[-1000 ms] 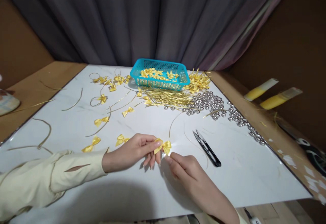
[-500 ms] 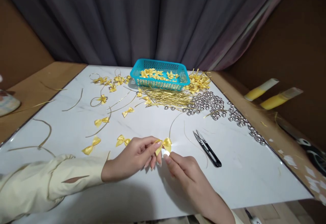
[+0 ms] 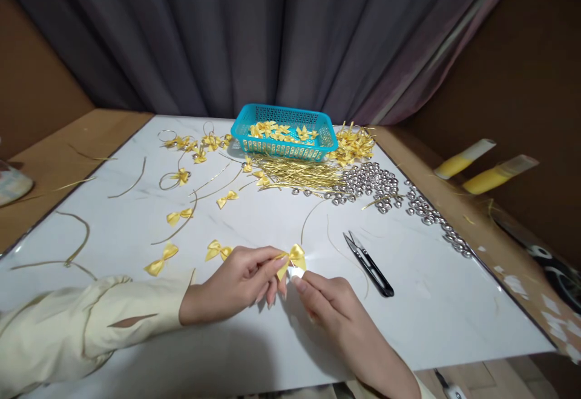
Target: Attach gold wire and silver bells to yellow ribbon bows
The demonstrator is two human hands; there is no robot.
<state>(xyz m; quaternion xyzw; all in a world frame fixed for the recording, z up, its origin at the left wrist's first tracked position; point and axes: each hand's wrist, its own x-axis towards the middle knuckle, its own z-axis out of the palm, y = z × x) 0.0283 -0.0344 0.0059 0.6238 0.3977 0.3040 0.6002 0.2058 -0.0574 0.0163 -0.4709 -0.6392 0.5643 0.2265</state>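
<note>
We have the yellow bow (image 3: 294,258) pinched between both hands, just in front of the black snips (image 3: 368,264) and a little to their left. Our left hand (image 3: 236,281) closes thumb and forefinger on the bow's left wing; our right hand (image 3: 327,301) comes up from below and nips a small white piece (image 3: 296,272) at the underside of the knot. The bow's long axis runs roughly left to right, tilted a little, parallel to the near edge of the worktop (image 3: 454,326). Both hands touch it, the left from the side and the right from beneath, so neither is nearer.

Farther from the snips lie a loose bow (image 3: 218,250) and another bow (image 3: 161,259) to the left, and well beyond stand the blue basket (image 3: 284,131), the gold wires (image 3: 299,175) and the silver beads (image 3: 370,184).

Against a second ago, the white piece now shows under the bow where none showed then, the right fingertips have closed tighter on the knot, and the bow sits slightly higher. The snips have not moved.
</note>
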